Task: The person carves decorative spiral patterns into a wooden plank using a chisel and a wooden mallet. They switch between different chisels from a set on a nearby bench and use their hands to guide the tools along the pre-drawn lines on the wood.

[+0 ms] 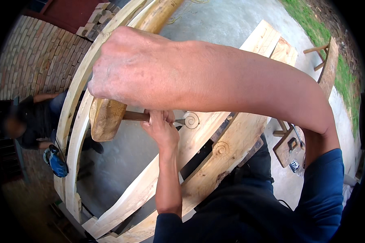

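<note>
My right hand (125, 67) is wrapped round a wooden mallet, largely covering its handle, with the worn yellowish head (105, 123) showing below my knuckles. My left hand (160, 125) grips a chisel by its wooden handle (134, 116); the mallet head is beside that handle's end, and I cannot tell if they touch. The metal tip (180, 121) points right at a drawn spiral (192, 120) on a pale, curved timber board (142, 184). A second spiral (220, 148) marks the board (202, 182) nearer me.
Curved beams (73, 152) run along the left, with a blue power tool (57, 162). A dark-clothed person (30, 121) is beyond them by a brick pile (40, 60). At right, a small wooden stool (284, 152) holds small items, and a bench (328, 65) stands near grass.
</note>
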A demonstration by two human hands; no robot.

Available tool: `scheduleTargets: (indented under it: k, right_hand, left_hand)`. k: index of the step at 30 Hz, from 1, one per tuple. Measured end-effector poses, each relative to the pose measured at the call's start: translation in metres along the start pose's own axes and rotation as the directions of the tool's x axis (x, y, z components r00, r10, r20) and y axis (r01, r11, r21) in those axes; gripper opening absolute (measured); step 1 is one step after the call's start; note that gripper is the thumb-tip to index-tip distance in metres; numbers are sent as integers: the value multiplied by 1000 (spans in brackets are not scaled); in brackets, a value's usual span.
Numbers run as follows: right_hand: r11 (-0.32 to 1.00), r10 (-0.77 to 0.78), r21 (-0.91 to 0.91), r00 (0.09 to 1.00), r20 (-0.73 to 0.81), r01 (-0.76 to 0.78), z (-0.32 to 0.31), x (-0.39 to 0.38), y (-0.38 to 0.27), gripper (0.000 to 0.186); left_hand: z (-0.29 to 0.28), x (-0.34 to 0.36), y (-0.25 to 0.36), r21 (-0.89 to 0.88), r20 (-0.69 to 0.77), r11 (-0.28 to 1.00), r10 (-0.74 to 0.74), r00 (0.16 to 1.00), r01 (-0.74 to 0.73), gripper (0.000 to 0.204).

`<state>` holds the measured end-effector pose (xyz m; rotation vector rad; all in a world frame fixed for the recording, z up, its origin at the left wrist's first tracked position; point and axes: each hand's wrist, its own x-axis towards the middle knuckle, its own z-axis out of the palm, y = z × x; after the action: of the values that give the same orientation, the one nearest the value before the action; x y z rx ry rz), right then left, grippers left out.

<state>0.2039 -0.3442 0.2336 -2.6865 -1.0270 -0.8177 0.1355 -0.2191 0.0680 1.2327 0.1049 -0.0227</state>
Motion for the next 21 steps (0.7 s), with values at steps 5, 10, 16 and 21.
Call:
scheduleTargets:
  k: [5, 10, 16, 21]
  right_hand:
    - [998, -48, -40, 990, -133, 43, -1, -13, 4, 20]
    - [996, -10, -87, 985, -170, -5, -5, -19, 8, 21]
    - [981, 177, 117, 963, -201, -155, -19, -31, 9, 34]
    - [937, 284, 231, 956, -71, -261, -21, -75, 13, 60]
  left_hand:
    - [0, -2, 1, -98, 98, 995, 0, 995, 10, 52]
    - [-5, 0, -1, -68, 80, 998, 19, 997, -14, 52]
    - [-5, -6, 2, -119, 60, 992, 55, 997, -48, 54]
    - [-26, -35, 7, -282, -140, 942, 145, 980, -180, 60]
